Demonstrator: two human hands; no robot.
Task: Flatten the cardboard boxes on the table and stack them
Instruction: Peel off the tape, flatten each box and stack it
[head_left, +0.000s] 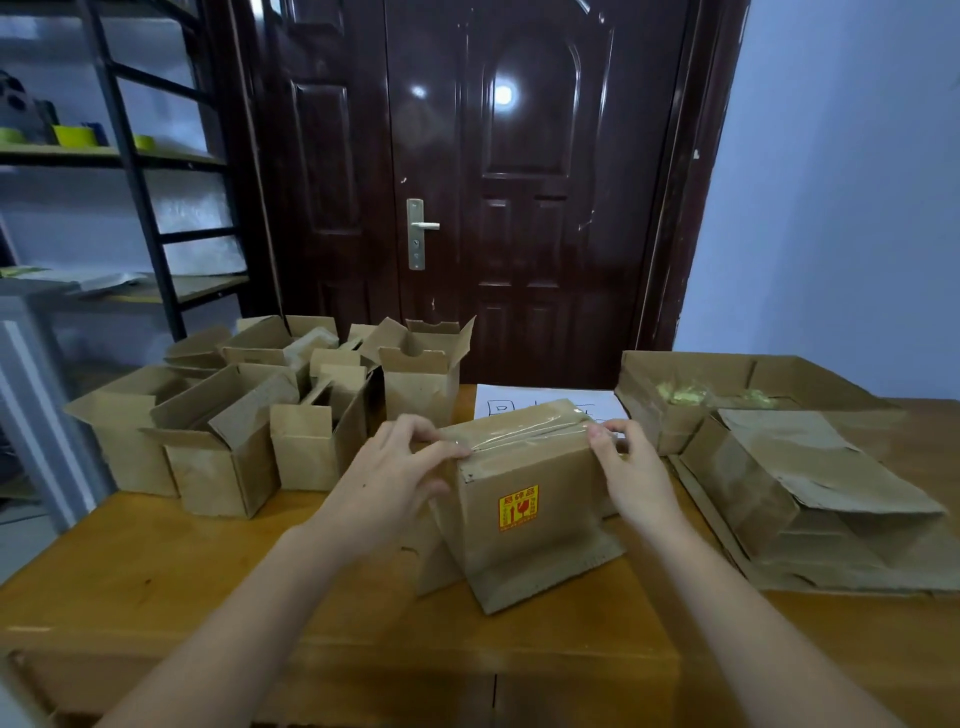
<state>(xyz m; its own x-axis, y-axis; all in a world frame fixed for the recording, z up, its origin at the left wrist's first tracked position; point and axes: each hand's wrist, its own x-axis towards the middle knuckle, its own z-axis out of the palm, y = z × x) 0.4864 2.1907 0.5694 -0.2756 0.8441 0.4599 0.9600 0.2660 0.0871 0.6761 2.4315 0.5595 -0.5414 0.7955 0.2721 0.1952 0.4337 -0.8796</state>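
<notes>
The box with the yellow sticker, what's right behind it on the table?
A white sheet of paper with printed marks lies on the table behind the box with the yellow sticker. The box and both hands cover its near part, so the print can't be read.

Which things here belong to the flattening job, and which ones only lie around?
Job: taped box under both hands; open boxes at left; flattened stack at right.

Lying about: white paper; open carton behind the stack; shelf items; door.

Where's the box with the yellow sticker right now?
The box with the yellow sticker stands at the table's centre in the head view, held between the left hand and right hand, in front of the white paper.
</notes>
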